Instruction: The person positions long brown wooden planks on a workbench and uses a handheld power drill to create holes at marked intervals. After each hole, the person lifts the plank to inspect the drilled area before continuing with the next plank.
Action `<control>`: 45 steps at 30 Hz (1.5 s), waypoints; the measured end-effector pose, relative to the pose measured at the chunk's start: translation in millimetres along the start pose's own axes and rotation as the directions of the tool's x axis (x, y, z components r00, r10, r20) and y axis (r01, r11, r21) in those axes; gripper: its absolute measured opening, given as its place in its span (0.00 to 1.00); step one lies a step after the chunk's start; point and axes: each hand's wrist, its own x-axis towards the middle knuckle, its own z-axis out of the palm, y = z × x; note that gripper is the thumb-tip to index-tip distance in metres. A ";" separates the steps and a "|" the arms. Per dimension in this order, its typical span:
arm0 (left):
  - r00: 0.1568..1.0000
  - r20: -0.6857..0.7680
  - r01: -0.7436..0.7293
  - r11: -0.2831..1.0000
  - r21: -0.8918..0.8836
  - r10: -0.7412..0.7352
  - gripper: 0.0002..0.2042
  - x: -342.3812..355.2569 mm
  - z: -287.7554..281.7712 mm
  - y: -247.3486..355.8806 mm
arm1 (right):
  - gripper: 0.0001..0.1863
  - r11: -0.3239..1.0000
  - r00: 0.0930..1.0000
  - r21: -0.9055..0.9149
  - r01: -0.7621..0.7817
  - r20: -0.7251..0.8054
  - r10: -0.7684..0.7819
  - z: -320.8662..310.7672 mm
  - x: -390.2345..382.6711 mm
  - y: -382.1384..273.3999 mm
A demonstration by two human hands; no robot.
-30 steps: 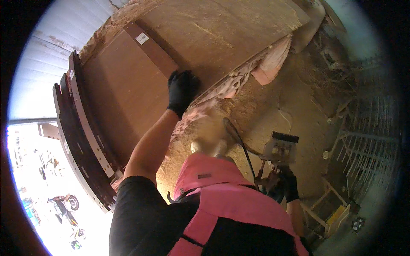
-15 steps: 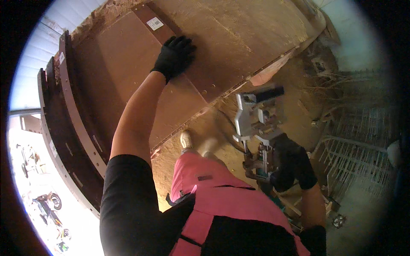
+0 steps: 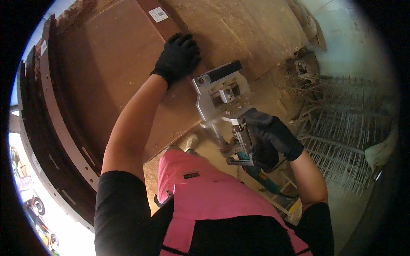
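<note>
A narrow reddish-brown board [image 3: 158, 23] with a white label lies across a large brown panel [image 3: 106, 64]. My left hand [image 3: 177, 57], in a black glove, grips the narrow board with its fingers curled over it. My right hand [image 3: 271, 138], also gloved, is closed on a power tool [image 3: 222, 98] with a silver metal guide plate, black strip and dark green body. The tool is held up at the panel's near edge, just right of my left hand.
Long dark slats with drilled holes [image 3: 51, 106] stand along the left. Metal wire racks [image 3: 333, 149] and dry brushwood [image 3: 301, 85] are at the right. My shoe [image 3: 190, 141] shows below the panel edge. Motorbikes [image 3: 37, 207] appear in the bright area at lower left.
My right hand has raised the tool up and leftward from low at my right to the panel's edge. My left hand moved farther along the board, then stayed on it. The view has shifted.
</note>
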 end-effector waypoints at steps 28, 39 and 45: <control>0.999 -0.046 0.023 0.997 -0.070 -0.027 0.10 7.9 -2.0 17.8 | 0.22 0.950 0.946 0.028 -0.311 0.108 0.307 -14.1 12.6 -36.4; 0.989 0.020 0.147 0.985 -0.085 -0.146 0.09 4.4 -8.5 51.9 | 0.21 0.910 0.912 0.090 -0.404 0.123 0.393 -15.5 -3.3 -48.1; 0.984 -0.082 0.154 0.985 -0.075 -0.160 0.09 18.3 -5.4 72.9 | 0.17 0.871 0.892 0.194 -0.452 0.122 0.436 -31.6 -19.6 -41.0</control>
